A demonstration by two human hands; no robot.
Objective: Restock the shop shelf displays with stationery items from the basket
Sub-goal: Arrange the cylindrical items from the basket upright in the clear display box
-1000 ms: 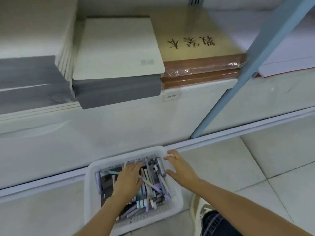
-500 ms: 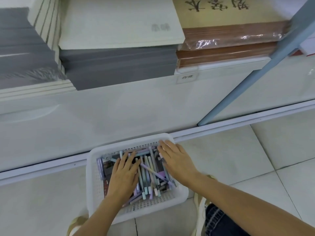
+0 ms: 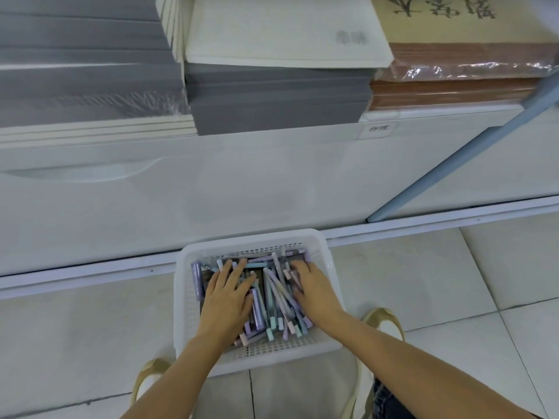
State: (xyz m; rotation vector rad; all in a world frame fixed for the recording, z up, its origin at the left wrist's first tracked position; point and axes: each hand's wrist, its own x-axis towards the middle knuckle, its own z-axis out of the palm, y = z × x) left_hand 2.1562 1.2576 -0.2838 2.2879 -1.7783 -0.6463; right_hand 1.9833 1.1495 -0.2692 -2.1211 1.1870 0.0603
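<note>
A white perforated plastic basket (image 3: pixel 272 358) stands on the floor (image 3: pixel 90 343), heaped with pastel lilac, teal and pink pens (image 3: pixel 273 287). Most run from its near wall toward its far wall (a few lie crosswise at the far wall). The left hand (image 3: pixel 227 294) lies flat on the pens in its left half and the right hand (image 3: pixel 314 293) in its right half, fingers straight, gripping nothing. Beyond the basket, a tan cover (image 3: pixel 453 28) carries brush characters; a shelf tag (image 3: pixel 376 128) is unreadably blurred.
</note>
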